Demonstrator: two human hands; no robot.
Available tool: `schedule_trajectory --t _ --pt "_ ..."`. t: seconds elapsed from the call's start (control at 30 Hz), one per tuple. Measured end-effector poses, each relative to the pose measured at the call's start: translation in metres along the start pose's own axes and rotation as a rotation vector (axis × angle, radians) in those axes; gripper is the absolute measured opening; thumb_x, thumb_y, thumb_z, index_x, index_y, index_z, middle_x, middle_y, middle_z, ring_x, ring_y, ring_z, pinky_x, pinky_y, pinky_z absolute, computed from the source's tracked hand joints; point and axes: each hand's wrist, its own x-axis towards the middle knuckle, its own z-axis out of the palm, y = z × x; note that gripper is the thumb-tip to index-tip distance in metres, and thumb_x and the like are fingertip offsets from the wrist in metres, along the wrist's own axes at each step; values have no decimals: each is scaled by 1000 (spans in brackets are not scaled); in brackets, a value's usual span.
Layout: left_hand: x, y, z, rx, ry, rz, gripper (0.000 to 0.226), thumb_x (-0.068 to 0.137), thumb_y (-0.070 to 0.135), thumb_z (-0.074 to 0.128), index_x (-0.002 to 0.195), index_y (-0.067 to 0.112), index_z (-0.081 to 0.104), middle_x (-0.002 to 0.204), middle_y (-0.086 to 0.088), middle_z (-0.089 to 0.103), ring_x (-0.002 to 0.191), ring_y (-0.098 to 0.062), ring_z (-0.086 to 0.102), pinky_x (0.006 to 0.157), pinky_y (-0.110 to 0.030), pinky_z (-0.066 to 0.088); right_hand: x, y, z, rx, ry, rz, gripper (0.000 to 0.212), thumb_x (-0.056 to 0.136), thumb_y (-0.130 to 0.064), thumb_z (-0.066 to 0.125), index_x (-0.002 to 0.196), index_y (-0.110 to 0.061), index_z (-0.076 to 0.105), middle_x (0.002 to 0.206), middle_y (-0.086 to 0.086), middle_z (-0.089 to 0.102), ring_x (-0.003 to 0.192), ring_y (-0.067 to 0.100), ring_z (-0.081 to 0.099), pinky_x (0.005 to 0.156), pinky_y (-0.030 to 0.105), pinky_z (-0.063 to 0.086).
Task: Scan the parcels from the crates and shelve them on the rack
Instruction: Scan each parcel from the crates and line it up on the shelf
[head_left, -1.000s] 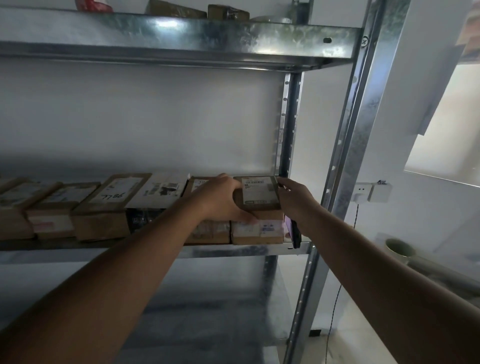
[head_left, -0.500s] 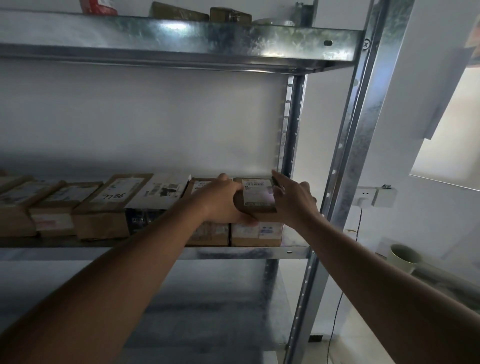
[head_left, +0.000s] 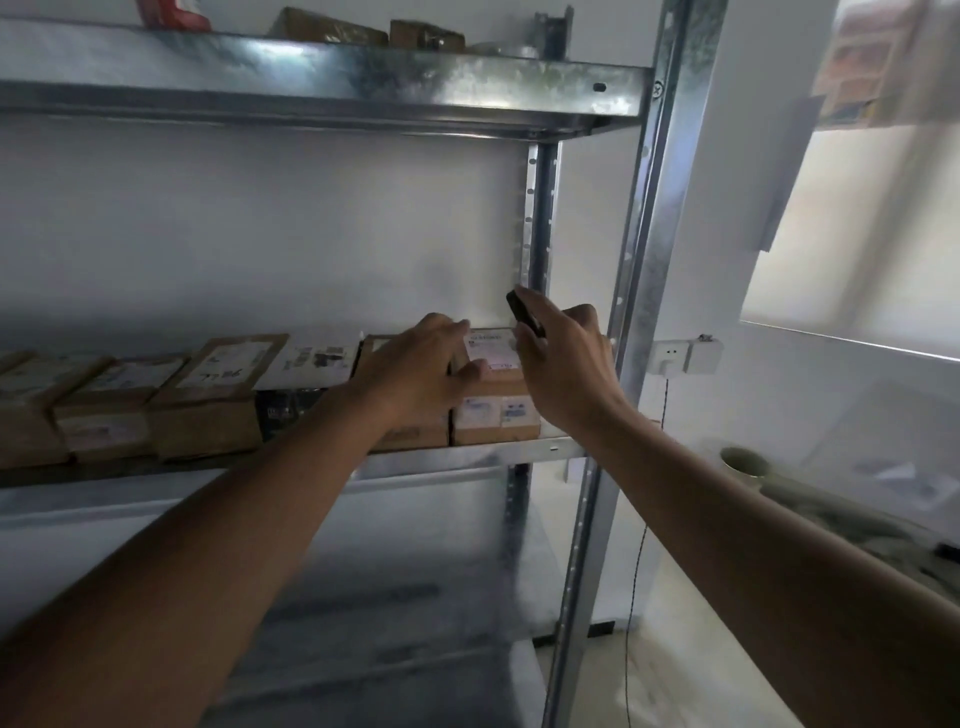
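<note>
A small brown parcel with a white label (head_left: 492, 347) lies on top of a larger brown parcel (head_left: 496, 415) at the right end of the rack's middle shelf (head_left: 550, 448). My left hand (head_left: 415, 364) grips the small parcel's left edge, fingers on top and thumb on its front. My right hand (head_left: 566, 358) hovers just right of and above that parcel. It is closed around a dark hand-held scanner (head_left: 522, 312), which sticks up over the label.
A row of several labelled parcels (head_left: 218, 384) fills the middle shelf to the left. The upper shelf (head_left: 363, 73) carries more items. The rack's front post (head_left: 644, 260) stands close to my right wrist. A wall socket (head_left: 680, 356) and a cable are beyond it.
My right hand has let go of the small parcel's right side and risen, bringing the dark scanner up over the label. My left hand's grip has loosened, fingers spreading.
</note>
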Motion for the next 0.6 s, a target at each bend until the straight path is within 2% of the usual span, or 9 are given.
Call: schedule_trajectory --t 0.07,0.2,0.33,0.5,0.6 --pt "-8 10 0 24 16 51 67 109 55 46 163 17 34 165 -6 38 142 -28 50 108 -44 47 -19 0 -9 -14 40 13 50 111 -37 48 159 -47 36 134 10 45 118 34 52 99 53 55" --pt "-25 36 1 -3 48 142 61 110 51 45 160 16 40 164 -6 39 141 -29 50 110 -48 49 -56 4 -32 -44 110 24 51 111 -36 48 160 -44 36 136 8 45 120 33 51 104 53 51" --pt "-42 64 6 -21 91 209 57 108 52 47 155 19 48 162 -3 42 144 -29 48 111 -49 48 -89 13 -60 -85 150 56 50 111 -39 47 159 -45 37 136 10 45 119 35 50 100 52 51" --pt "-64 116 15 -6 81 254 68 107 58 44 164 22 34 172 -2 30 155 -28 36 121 -52 39 -134 32 -99 -101 215 87 48 111 -38 47 158 -43 38 139 12 45 121 39 51 100 53 52" --pt "-79 164 24 -2 93 311 66 108 56 44 163 21 36 171 -4 32 152 -29 40 119 -50 41 -173 45 -136 -106 245 115 49 112 -35 46 161 -39 39 142 16 45 126 41 50 103 49 47"
